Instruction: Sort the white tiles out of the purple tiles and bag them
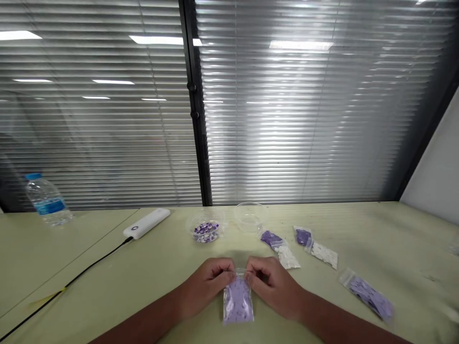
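A clear zip bag of light purple pieces hangs upright between my hands at the bottom middle. My left hand pinches its top left corner between thumb and bent fingers. At the top right corner, my right hand holds the bag in the same kind of pinch. Beyond my hands stands a clear round bowl with purple and white pieces. Beside it is a clear round bowl with no pieces visible in it.
Small bags of dark purple and white pieces lie right of centre, with a similar pair behind. Another light purple bag lies far right. A white device with a black cable and a water bottle are left.
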Motion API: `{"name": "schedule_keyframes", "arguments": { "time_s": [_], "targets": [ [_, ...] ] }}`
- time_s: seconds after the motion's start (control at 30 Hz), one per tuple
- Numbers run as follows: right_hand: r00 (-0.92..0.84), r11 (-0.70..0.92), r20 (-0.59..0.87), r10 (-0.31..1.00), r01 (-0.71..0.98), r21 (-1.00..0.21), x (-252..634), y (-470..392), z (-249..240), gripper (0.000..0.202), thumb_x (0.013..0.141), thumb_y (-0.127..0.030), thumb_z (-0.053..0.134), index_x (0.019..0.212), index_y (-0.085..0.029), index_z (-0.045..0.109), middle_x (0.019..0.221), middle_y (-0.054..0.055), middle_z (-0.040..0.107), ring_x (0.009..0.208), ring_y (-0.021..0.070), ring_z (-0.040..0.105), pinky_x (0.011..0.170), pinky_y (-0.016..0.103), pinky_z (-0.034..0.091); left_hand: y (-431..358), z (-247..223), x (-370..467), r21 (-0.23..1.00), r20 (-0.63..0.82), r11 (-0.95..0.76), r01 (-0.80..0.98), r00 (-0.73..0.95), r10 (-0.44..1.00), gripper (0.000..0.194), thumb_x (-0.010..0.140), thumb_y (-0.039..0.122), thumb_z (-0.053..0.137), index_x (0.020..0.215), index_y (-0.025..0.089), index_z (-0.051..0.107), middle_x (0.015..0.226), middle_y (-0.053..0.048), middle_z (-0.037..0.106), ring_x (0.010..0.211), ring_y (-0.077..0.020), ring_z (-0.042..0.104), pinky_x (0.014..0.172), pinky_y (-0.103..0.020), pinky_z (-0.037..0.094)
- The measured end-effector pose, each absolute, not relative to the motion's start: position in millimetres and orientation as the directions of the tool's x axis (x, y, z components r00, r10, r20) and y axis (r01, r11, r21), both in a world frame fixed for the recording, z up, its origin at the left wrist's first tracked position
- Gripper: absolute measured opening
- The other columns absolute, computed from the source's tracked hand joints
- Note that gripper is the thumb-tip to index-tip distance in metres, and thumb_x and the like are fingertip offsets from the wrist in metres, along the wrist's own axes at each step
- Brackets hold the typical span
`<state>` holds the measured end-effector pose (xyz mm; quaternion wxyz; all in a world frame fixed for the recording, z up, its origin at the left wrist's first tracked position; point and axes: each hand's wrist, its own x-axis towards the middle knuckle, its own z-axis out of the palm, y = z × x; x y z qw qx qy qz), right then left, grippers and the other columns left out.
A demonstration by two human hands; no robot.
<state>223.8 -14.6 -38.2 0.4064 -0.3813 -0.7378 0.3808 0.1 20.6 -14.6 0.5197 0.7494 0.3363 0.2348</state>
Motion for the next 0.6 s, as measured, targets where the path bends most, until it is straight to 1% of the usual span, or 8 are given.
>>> {"name": "schedule_keyframes", "arguments": {
  "time_s": [0.07, 0.17, 0.27, 0.4, 0.6],
  "targets": [
    [-0.387, 0.416, 0.303, 0.871, 0.253, -0.873, 223.3, -15.1, -37.8, 0.028, 0.094, -0.026, 0.057, 0.069, -0.020, 0.048, 0.063, -0.005, 0.041, 0.059, 0.0115, 0.036, 0.056, 0.027, 0.025, 20.5, -14.7, 0.1, 0.934, -0.001, -0.239, 0.266, 0.669, 0.743, 0.044, 0.096, 0.052, 0.059, 0.070, 0.017, 0.051, 0.068, 0.004, 0.038, 0.067, -0.0139, 0.035, 0.062, -0.025, 0.028],
    [-0.386, 0.410, 0.299, 0.873, 0.249, -0.877, 223.2, -14.9, -37.2, 0.027, 0.096, -0.028, 0.057, 0.071, -0.020, 0.050, 0.063, -0.005, 0.041, 0.060, 0.0120, 0.036, 0.056, 0.027, 0.025, 21.7, -15.7, 0.2, 0.936, 0.014, -0.238, 0.260, 0.648, 0.761, 0.046, 0.094, 0.054, 0.062, 0.068, 0.018, 0.050, 0.067, 0.004, 0.038, 0.066, -0.0137, 0.036, 0.061, -0.025, 0.028],
    [-0.374, 0.408, 0.302, 0.877, 0.246, -0.879, 223.6, -14.2, -36.9, 0.026, 0.097, -0.028, 0.055, 0.072, -0.020, 0.051, 0.063, -0.005, 0.041, 0.060, 0.0125, 0.037, 0.056, 0.027, 0.026, 23.0, -17.2, 0.4, 0.947, 0.031, -0.225, 0.231, 0.629, 0.776, 0.047, 0.094, 0.058, 0.062, 0.073, 0.018, 0.051, 0.070, 0.004, 0.041, 0.068, -0.0137, 0.038, 0.063, -0.024, 0.031],
    [-0.370, 0.403, 0.297, 0.880, 0.252, -0.880, 224.0, -14.1, -36.6, 0.028, 0.097, -0.031, 0.056, 0.072, -0.020, 0.050, 0.063, -0.005, 0.040, 0.060, 0.0122, 0.036, 0.055, 0.027, 0.025, 24.2, -20.7, -0.2, 0.960, 0.028, -0.196, 0.199, 0.629, 0.777, 0.045, 0.093, 0.061, 0.064, 0.082, 0.018, 0.054, 0.074, 0.004, 0.046, 0.068, -0.0132, 0.040, 0.063, -0.023, 0.033],
    [-0.361, 0.395, 0.291, 0.886, 0.258, -0.882, 225.0, -12.0, -38.3, 0.032, 0.098, -0.034, 0.056, 0.071, -0.020, 0.046, 0.063, -0.006, 0.037, 0.060, 0.0120, 0.035, 0.056, 0.027, 0.025, 23.2, -19.6, 1.2, 0.974, 0.023, -0.160, 0.162, 0.628, 0.777, 0.045, 0.092, 0.060, 0.068, 0.083, 0.017, 0.057, 0.075, 0.003, 0.049, 0.070, -0.0134, 0.043, 0.064, -0.023, 0.035]
  ]
}}
